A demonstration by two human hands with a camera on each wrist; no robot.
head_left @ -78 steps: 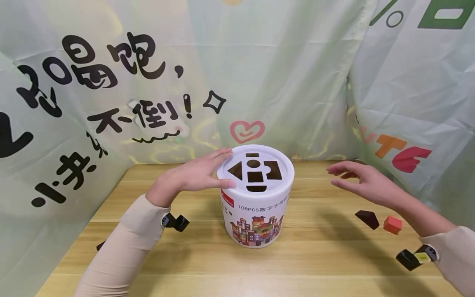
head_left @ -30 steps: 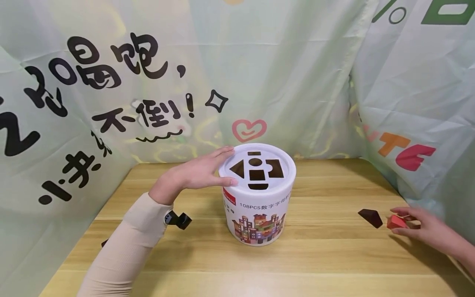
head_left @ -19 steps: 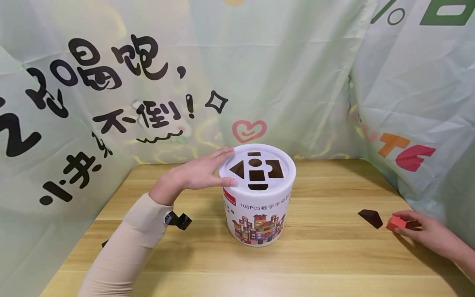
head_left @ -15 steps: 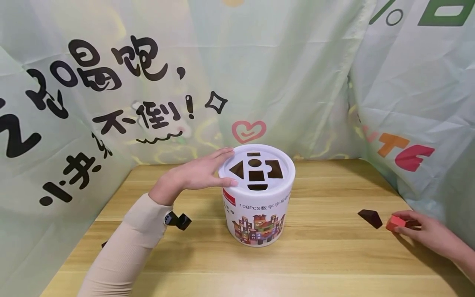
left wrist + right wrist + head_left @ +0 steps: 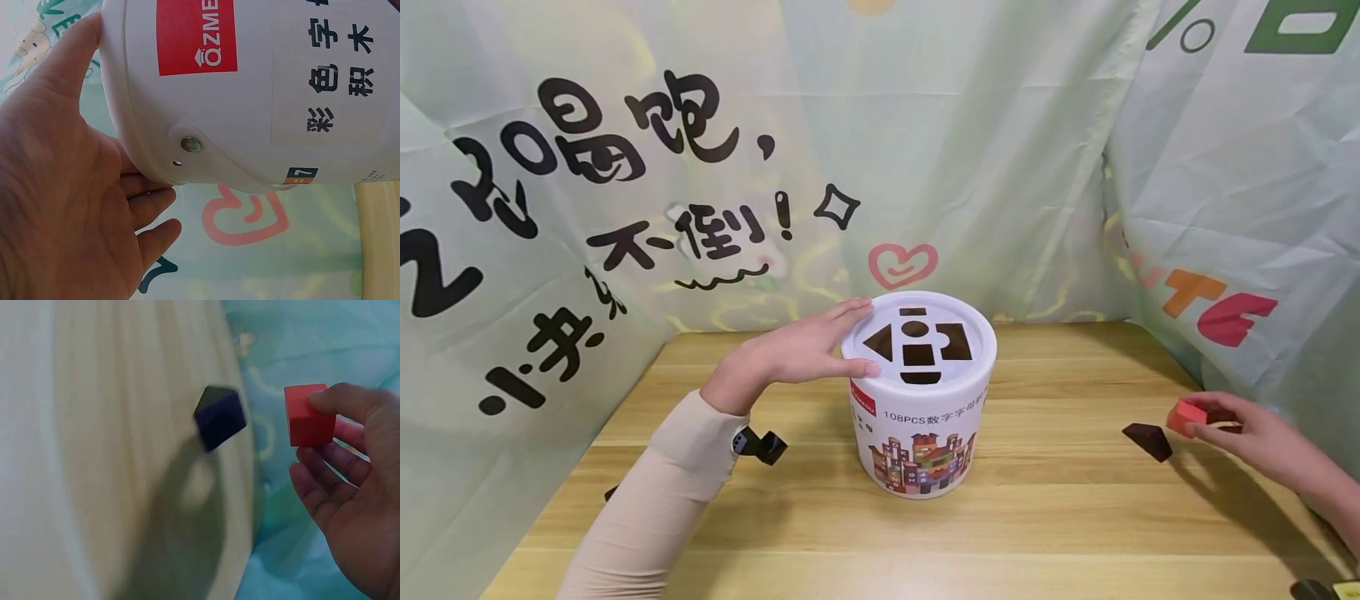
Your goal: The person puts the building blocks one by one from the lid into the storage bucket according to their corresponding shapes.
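My left hand (image 5: 797,346) rests on the left rim of a white toy-block bucket (image 5: 917,433). Its thumb lies on the lid's edge and its fingers stretch along the far side; the left wrist view has the hand (image 5: 69,169) spread against the rim. Several shaped holes, such as a triangle, a circle and a square, are cut in the lid (image 5: 970,371). On the right, my right hand (image 5: 1255,429) pinches a red block (image 5: 1187,417) between thumb and fingers, raised above the table. A dark wedge-like block (image 5: 1147,442) lies just left of it.
A small dark piece (image 5: 611,493) at the left is mostly hidden behind the left sleeve (image 5: 640,500). Printed cloth (image 5: 970,183) hangs along the back and sides of the wooden table (image 5: 1045,533). A black camera (image 5: 762,446) sits on the left wrist.
The right hand has gone from above the table to the red block, gripped it and lifted it slightly up and to the left. The left hand stays on the bucket's rim.
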